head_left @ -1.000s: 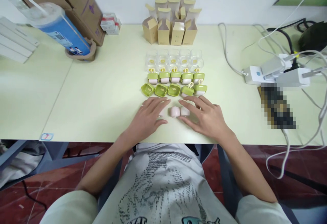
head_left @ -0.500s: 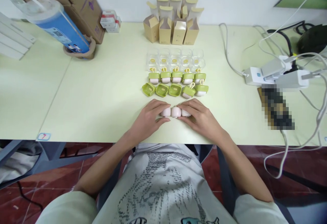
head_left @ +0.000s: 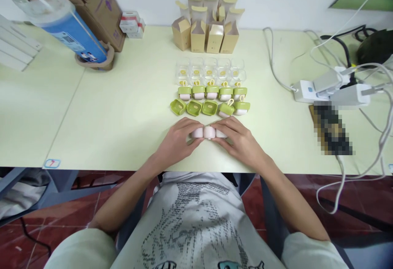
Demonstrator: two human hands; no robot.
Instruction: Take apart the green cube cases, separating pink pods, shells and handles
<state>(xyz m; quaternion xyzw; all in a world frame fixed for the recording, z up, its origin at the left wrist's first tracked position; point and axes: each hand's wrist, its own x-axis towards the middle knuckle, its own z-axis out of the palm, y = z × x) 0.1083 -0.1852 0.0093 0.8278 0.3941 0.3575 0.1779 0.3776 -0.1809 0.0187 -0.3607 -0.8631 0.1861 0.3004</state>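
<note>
Three small pale pink, rounded pieces stand in a row near the table's front edge. My left hand (head_left: 176, 139) has its thumb and fingers closed around the left piece (head_left: 197, 132), with the tips reaching the middle piece (head_left: 209, 132). On the other side my right hand (head_left: 241, 140) is closed around the right piece (head_left: 220, 134), which its fingers partly cover; its tips meet the middle one's edge. Just beyond my hands lie open green caps (head_left: 194, 108). Beside them are pink pieces wearing green caps with loops (head_left: 242, 107), and behind is a row of capped pieces (head_left: 212, 92).
Clear plastic cups (head_left: 210, 70) stand behind the green row. Open cardboard boxes (head_left: 199, 39) are grouped by the wall. On the left is a blue cup (head_left: 75, 39) in a holder. White power adapters (head_left: 310, 91), cables and a pixelated object (head_left: 333, 129) lie to the right.
Both hands and the pink pieces between them have shifted very slightly left and away from me. The grasp looks much the same.
</note>
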